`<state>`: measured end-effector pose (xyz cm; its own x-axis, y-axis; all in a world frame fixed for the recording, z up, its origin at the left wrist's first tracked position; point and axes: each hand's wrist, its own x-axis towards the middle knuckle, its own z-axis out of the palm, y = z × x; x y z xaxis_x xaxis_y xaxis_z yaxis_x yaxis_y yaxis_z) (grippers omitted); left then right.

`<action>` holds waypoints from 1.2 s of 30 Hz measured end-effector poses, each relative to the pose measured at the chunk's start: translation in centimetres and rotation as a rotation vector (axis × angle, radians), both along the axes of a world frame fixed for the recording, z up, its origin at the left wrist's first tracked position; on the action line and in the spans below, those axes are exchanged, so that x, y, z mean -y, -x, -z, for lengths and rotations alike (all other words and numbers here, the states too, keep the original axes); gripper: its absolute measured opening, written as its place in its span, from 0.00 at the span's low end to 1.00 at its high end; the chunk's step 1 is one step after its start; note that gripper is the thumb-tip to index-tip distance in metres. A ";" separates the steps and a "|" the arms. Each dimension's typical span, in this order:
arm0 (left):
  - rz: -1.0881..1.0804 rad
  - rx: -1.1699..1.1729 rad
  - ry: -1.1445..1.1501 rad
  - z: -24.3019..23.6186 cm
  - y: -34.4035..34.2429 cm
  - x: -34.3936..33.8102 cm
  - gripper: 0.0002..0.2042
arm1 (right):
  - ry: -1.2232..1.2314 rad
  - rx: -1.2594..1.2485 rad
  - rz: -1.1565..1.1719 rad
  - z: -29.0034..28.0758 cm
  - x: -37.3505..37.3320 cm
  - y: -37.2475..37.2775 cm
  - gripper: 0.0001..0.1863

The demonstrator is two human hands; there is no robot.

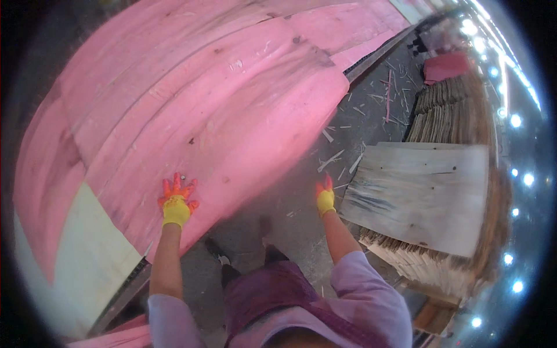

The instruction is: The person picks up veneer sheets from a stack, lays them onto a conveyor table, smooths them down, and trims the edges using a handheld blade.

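A yellow glove with orange-red fingers covers my left hand (177,200). Its fingers are spread on the near part of a large pink wood veneer sheet (249,133), which overlaps other pink sheets. My right hand (325,196), gloved the same way, is held over the floor gap with its fingers stretched out and nothing visible in them. It is nearest to the left edge of a pale veneer sheet (423,191) with dark knots, lying on a stack at the right.
Thin wood splinters (331,159) litter the grey floor (278,211). More stacked veneer (447,113) stands at the far right, with a pink piece (445,67) behind. A pale sheet (96,243) shows beside the pink ones at the left. Dark platform edges (377,55) border the pink sheets.
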<state>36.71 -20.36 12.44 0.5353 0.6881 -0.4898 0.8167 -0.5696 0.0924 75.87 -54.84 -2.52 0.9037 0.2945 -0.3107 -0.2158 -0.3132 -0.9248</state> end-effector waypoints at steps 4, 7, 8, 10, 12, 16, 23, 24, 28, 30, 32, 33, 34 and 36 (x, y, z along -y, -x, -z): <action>-0.014 0.001 0.019 -1.2 0.4 -0.5 0.37 | 0.194 0.362 -0.528 -12.3 -14.6 5.5 0.41; -0.023 0.017 -0.005 -1.8 -0.5 -1.1 0.36 | 0.329 0.607 -0.658 -13.2 -23.1 6.0 0.47; 0.015 0.054 0.046 -2.2 -1.4 -1.8 0.35 | 0.338 0.600 -0.638 -12.3 -24.9 6.5 0.47; 0.055 0.072 0.091 -0.8 -3.1 -4.0 0.34 | 0.618 0.499 -0.690 -10.4 -28.0 7.6 0.51; 0.286 -0.280 0.102 3.0 -4.3 -7.5 0.32 | 0.580 0.469 -0.684 -9.9 -29.5 8.2 0.52; 0.510 0.230 -0.145 -2.4 -11.9 -7.9 0.37 | 0.563 0.360 -0.670 -11.0 -29.5 7.6 0.53; 0.535 -0.154 0.124 -4.1 -18.7 -11.1 0.49 | 0.086 -0.400 -0.574 -16.5 -29.3 -0.8 0.34; 0.541 -0.157 0.138 -3.7 -18.9 -11.2 0.52 | -0.119 -0.323 -0.352 -14.7 -29.0 -3.8 0.28; 0.545 -0.207 0.165 -2.8 -19.9 -11.7 0.52 | -0.434 -0.172 0.048 -12.1 -28.6 -18.5 0.18; 0.518 -0.197 0.147 -2.6 -19.7 -11.8 0.51 | -0.342 -0.217 0.102 -11.3 -29.5 -25.0 0.15; 0.492 -0.253 0.162 -3.4 -20.1 -12.1 0.49 | -0.231 -0.246 0.102 -9.9 -31.7 -30.2 0.12; 0.468 -0.303 0.175 -3.9 -19.9 -12.3 0.48 | -0.189 -0.241 0.065 -9.0 -33.0 -32.1 0.11; 0.447 -0.329 0.179 -4.3 -19.3 -12.4 0.48 | -0.092 -0.265 0.050 -8.0 -34.8 -33.5 0.13; 0.492 -0.285 0.217 -2.8 -22.2 -12.7 0.46 | 0.273 0.066 -0.272 -1.0 -30.2 -45.5 0.12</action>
<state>58.95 -7.66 15.25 0.5925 0.2615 -0.7619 0.4722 -0.8791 0.0655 121.37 -24.61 -1.54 0.8248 0.4404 -0.3546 -0.0341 -0.5872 -0.8087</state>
